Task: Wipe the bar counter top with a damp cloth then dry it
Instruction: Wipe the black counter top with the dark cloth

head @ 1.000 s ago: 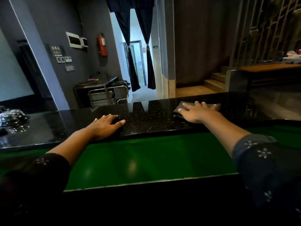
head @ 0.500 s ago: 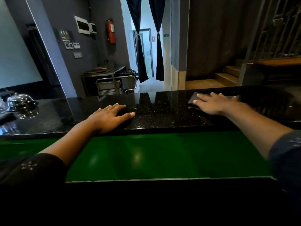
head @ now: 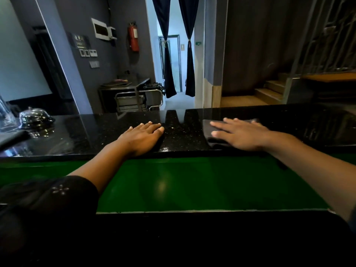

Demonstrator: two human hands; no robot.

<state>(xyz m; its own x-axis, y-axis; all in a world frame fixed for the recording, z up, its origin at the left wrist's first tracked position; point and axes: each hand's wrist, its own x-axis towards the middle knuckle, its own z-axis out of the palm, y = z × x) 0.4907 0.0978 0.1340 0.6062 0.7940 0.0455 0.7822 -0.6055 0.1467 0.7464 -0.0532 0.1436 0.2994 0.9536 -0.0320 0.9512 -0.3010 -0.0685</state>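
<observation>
The black speckled bar counter top [head: 185, 135] runs across the middle of the view, glossy and reflecting the doorway. A dark grey cloth [head: 207, 130] lies flat on it, right of centre, near the front edge. My right hand [head: 240, 134] presses flat on the cloth with fingers spread, covering most of it. My left hand [head: 142, 136] rests palm down on the bare counter, fingers together, a short way left of the cloth and holding nothing.
A chrome dome bell [head: 35, 118] stands at the counter's far left beside a dark folded item [head: 13, 137]. A green lower shelf [head: 192, 184] sits below the counter on my side. Beyond are a steel trolley [head: 134, 99], curtains and stairs.
My right hand with the cloth has slid left along the counter toward my left hand and nearer the front edge. The left hand stays planted. The camera has tilted down.
</observation>
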